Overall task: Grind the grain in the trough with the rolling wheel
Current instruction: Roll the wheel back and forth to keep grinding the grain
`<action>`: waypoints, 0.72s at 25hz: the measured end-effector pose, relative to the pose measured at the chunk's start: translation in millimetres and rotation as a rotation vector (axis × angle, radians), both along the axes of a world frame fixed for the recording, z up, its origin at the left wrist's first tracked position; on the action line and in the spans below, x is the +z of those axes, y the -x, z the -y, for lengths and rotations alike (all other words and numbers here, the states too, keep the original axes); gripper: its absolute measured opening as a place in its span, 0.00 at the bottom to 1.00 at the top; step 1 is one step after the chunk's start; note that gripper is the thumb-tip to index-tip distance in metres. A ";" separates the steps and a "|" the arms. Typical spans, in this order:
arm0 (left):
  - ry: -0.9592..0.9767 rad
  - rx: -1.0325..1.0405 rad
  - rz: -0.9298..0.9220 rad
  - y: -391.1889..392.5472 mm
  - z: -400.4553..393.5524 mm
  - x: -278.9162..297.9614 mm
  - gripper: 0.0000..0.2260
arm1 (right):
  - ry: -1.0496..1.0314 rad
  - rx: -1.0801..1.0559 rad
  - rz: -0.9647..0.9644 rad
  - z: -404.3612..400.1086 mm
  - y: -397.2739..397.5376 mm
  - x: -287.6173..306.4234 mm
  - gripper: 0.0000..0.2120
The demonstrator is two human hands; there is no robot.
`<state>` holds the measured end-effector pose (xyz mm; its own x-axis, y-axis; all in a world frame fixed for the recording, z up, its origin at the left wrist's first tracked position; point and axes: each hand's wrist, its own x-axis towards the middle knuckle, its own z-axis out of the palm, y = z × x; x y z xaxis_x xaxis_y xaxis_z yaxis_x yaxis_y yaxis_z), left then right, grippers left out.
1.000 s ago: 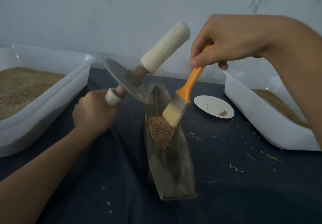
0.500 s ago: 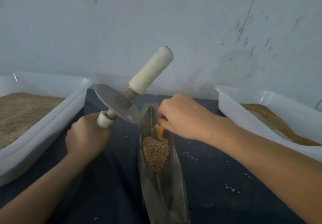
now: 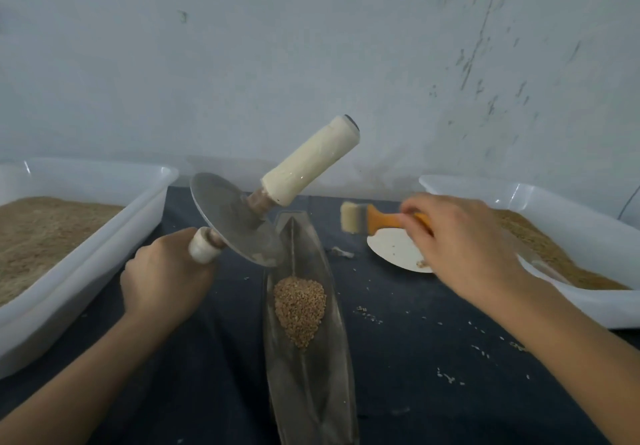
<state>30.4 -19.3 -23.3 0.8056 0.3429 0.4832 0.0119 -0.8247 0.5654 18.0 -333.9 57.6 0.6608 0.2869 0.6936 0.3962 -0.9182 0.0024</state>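
At frame centre the left hand [image 3: 166,276] is gripping the rolling wheel [image 3: 239,223] tilted above the trough [image 3: 311,358] (grain [image 3: 299,307] heaped inside), while the right hand [image 3: 460,243] is pinching a brush [image 3: 370,221].

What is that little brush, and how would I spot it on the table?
Start at the white tub of grain on the right, then come inward to the flat white disc beside it. Just above that disc the right hand pinches the brush by its handle. It is the only orange-handled thing here, with a pale, blurred block of bristles pointing left.
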 end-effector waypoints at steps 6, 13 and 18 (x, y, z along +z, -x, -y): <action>-0.302 -0.020 0.071 3.3 14.8 9.9 0.15 | 0.298 -0.583 -0.214 60.7 -14.6 -79.0 0.15; -0.601 -0.079 0.132 -5.2 22.7 26.3 0.19 | 0.366 -0.631 -0.431 62.3 -20.2 -94.1 0.20; -0.815 -0.040 0.153 -14.4 19.4 30.6 0.22 | 0.082 -0.232 -0.033 40.0 45.8 -54.1 0.14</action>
